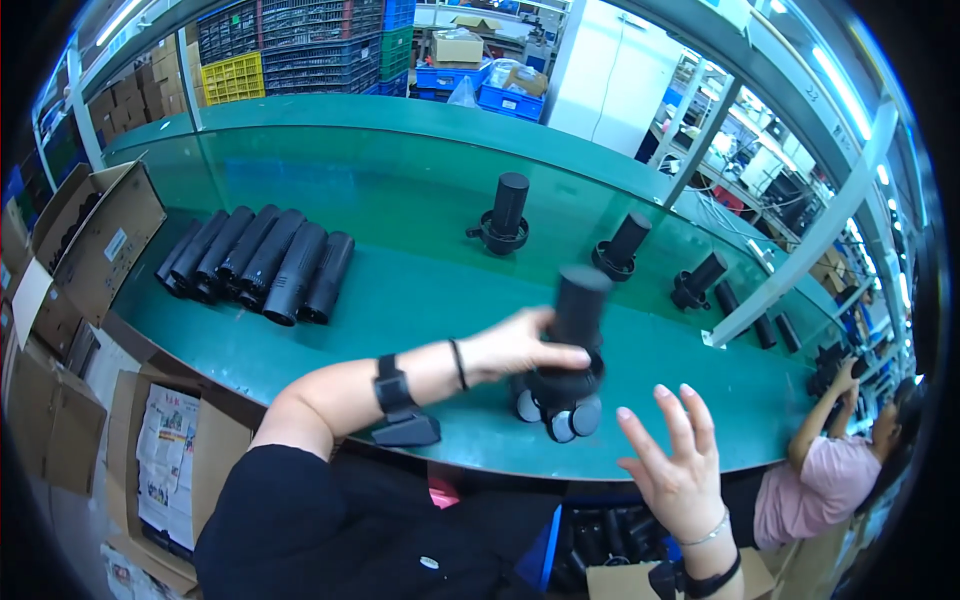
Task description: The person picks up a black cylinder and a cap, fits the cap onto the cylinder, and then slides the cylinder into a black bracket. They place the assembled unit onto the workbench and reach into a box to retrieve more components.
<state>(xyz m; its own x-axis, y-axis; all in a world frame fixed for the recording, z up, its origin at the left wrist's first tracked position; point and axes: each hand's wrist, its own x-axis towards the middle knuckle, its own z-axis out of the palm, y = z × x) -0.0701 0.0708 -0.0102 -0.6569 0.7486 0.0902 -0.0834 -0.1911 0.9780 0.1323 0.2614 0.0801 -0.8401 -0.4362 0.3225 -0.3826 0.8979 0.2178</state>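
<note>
My left hand (515, 345) is wrapped around a black cylinder with a wider collar at its base (582, 300). It stands upright over the green bench, slightly blurred by motion. Just below the collar, several round grey-faced black caps (562, 425) sit near the bench's front edge, partly hidden by the cylinder. My right hand (680, 465) hovers to the right of them, fingers spread and nothing in it. Three similar black cylinders with ringed bases stand farther back: one upright (508, 210), one leaning a little (628, 245), another to the right (700, 280).
Several black tubes (265, 262) lie in a row at left, beside an open cardboard box (110, 235). Below my right hand is a blue bin of black parts (590, 540). A metal post (800, 250) rises at right, where a co-worker in pink (815, 490) handles black parts.
</note>
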